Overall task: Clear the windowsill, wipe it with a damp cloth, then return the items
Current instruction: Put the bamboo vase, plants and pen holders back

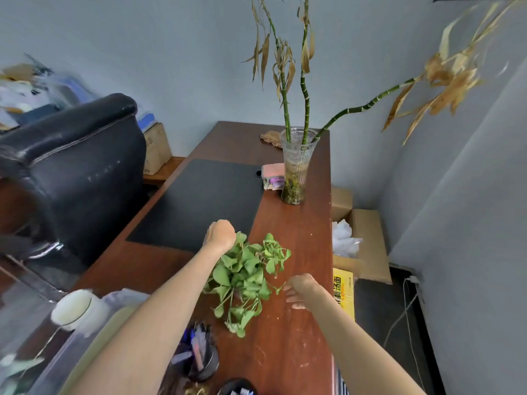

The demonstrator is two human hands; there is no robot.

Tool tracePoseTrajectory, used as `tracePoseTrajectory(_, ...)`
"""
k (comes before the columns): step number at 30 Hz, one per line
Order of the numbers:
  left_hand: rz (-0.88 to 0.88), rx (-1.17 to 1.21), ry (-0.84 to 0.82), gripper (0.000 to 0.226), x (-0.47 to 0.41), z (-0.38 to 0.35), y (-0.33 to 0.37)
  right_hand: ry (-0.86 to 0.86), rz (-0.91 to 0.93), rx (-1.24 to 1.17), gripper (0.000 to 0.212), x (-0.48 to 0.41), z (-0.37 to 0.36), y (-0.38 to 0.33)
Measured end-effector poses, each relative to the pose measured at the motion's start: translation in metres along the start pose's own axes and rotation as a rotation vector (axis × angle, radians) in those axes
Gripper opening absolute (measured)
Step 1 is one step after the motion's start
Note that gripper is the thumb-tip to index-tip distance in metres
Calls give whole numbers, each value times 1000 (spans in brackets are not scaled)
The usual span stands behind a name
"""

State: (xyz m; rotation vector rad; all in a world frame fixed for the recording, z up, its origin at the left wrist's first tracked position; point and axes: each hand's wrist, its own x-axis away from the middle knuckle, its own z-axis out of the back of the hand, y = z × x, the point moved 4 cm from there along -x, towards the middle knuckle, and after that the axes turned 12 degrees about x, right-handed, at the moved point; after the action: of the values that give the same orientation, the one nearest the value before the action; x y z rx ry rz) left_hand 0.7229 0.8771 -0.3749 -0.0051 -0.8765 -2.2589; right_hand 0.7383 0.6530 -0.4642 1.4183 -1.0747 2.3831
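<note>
Left hand [219, 234] curled at leafy plant [245, 269], right hand [299, 289] by trailing stem [279, 288]; grips unclear. Tugging foliage could snap stems.

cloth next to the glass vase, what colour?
The cloth is pink, purple and grey at its near edge; head view, left of the glass vase.

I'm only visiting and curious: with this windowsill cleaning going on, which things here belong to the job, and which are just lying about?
Likely part of the job:
leafy green plant
glass vase of bamboo stalks
pink cloth beside the vase

Just lying about:
black office chair
black desk mat
pen pot
open cardboard box
</note>
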Motion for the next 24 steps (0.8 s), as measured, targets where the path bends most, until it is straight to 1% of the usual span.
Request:
tracePoseTrajectory(1, 21, 37, 44, 22, 10, 5, -9, -19, 5, -2, 29, 4, -7, 4)
tracePoseTrajectory(2, 60, 76, 60, 23, 18, 8, -20, -16, 9, -3, 28, 5, -13, 6)
tracePoseTrajectory(5, 206, 206, 46, 28, 39, 7, -54, 70, 59, 18, 14, 7, -31, 7)
tracePoseTrajectory(7, 302, 278, 65, 30, 51, 6, -69, 102, 100, -34, 8, 8, -43, 3)
tracePoseTrajectory(8, 348, 340, 82, 31, 54, 5, -77, 127, 121, -76, 13, 10, -48, -2)
tracePoseTrajectory(9, 389, 411, 82, 32, 55, 2, -82, 174, 129, -85, 23, 10, -52, -7)
tracePoseTrajectory(11, 471, 530, 0, 30, 57, -13, -90, 265, 120, -27, 39, 7, -56, -15)
tracePoseTrajectory(12, 501, 576, -63, 31, 53, -24, -94, 294, 113, 9, 42, 6, -58, -20)
tracePoseTrajectory(14, 507, 625, -107, 37, 51, -37, -91, 351, 84, 76, 41, 8, -60, -27)
tracePoseTrajectory(17, 417, 504, -107, 37, 48, -41, -80, 434, 51, 172, 39, 3, -56, -34)
tracePoseTrajectory(18, 415, 499, -73, 37, 46, -42, -81, 425, 31, 165, 39, -1, -56, -34)
tracePoseTrajectory(19, 422, 507, -75, 37, 41, -45, -81, 418, 16, 143, 40, -5, -56, -34)
tracePoseTrajectory(22, 434, 587, -135, 39, 32, -56, -80, 404, 1, 71, 41, -17, -57, -33)
tracePoseTrajectory(24, 476, 622, -145, 37, 26, -62, -82, 392, 14, 19, 39, -27, -59, -33)
